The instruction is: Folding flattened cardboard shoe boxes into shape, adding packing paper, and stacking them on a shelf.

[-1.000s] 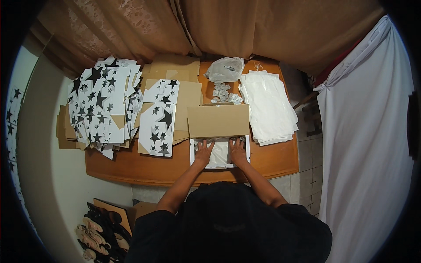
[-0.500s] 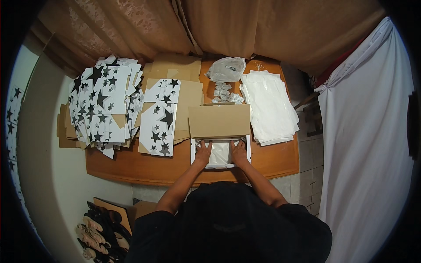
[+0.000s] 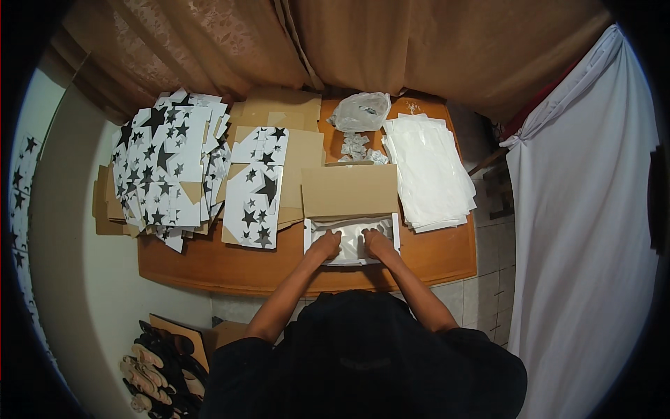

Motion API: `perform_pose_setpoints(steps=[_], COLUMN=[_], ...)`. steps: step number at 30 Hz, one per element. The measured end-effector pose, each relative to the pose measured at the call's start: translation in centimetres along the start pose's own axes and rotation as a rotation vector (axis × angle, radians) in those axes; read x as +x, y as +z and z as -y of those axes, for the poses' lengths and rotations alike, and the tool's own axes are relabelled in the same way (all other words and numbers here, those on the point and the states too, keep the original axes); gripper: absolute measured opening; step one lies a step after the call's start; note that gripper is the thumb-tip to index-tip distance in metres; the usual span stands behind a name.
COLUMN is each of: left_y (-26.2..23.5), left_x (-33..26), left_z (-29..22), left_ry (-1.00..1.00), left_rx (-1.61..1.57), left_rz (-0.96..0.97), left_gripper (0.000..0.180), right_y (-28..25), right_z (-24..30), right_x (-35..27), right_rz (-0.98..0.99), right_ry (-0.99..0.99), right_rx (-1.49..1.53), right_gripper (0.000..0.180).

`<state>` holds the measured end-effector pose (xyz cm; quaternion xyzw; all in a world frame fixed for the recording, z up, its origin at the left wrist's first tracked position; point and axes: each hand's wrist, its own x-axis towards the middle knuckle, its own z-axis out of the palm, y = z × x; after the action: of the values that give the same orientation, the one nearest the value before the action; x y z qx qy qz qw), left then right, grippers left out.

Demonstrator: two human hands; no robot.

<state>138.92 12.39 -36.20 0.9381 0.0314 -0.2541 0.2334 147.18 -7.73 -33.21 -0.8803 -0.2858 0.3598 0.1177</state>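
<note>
An open cardboard box point(image 3: 396, 234) with white walls sits at the table's front edge, its brown lid point(image 3: 349, 190) raised at the far side. White tissue paper point(image 3: 352, 241) lines the inside and looks wrinkled. Over the left part of the box, my left hand point(image 3: 326, 245) is closed, fingertips pinched on the paper. My right hand point(image 3: 377, 244) mirrors it on the right, its fingers curled down on the same paper. What lies beneath the paper is hidden.
Right of the box lies a stack of white paper sheets point(image 3: 429, 174). Behind it are small clear packets point(image 3: 356, 148) and a plastic bag point(image 3: 359, 112). Star-printed flat cardboard pieces point(image 3: 164, 164) pile up at left, near another star-printed piece point(image 3: 252, 206). Shoes point(image 3: 164, 370) stand lower left.
My hands have moved inward from the box's sides, and their spread fingers have curled closed on the paper. The paper looks more wrinkled.
</note>
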Motion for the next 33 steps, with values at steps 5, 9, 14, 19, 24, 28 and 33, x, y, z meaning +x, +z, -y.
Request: perform_pose_setpoints(steps=[5, 9, 14, 19, 24, 28, 33], left_y=[-10.0, -8.6, -2.6, -2.9, -2.8, 1.2, 4.2], left_x=[-5.7, -7.9, -7.7, -9.9, -15.2, -18.2, -20.5], left_z=[-4.3, -0.4, 4.1, 1.9, 0.9, 3.1, 4.5], left_ry=[0.042, -0.079, -0.075, -0.204, -0.256, -0.307, -0.417], left_rx=[-0.473, -0.360, -0.635, -0.588, -0.596, -0.627, -0.679], left_rz=[-0.219, -0.550, -0.547, -0.539, -0.672, -0.752, -0.845], left_gripper=[0.029, 0.032, 0.035, 0.033, 0.032, 0.035, 0.033], right_y=[-7.7, -7.3, -3.3, -2.3, -2.0, -0.7, 0.1], right_z=[0.8, -1.8, -4.8, -4.1, -2.0, 0.3, 2.9], right_x=[-7.5, -8.3, -6.5, -6.3, -6.3, -5.0, -3.6], right_rz=[-0.538, -0.944, -0.718, -0.719, -0.720, -0.668, -0.604], right_ry=[0.041, 0.126, 0.163, 0.086, -0.058, -0.137, -0.239], right_rx=[0.185, 0.252, 0.528, 0.444, 0.482, 0.560, 0.374], right_gripper=[0.032, 0.038, 0.041, 0.039, 0.037, 0.038, 0.040])
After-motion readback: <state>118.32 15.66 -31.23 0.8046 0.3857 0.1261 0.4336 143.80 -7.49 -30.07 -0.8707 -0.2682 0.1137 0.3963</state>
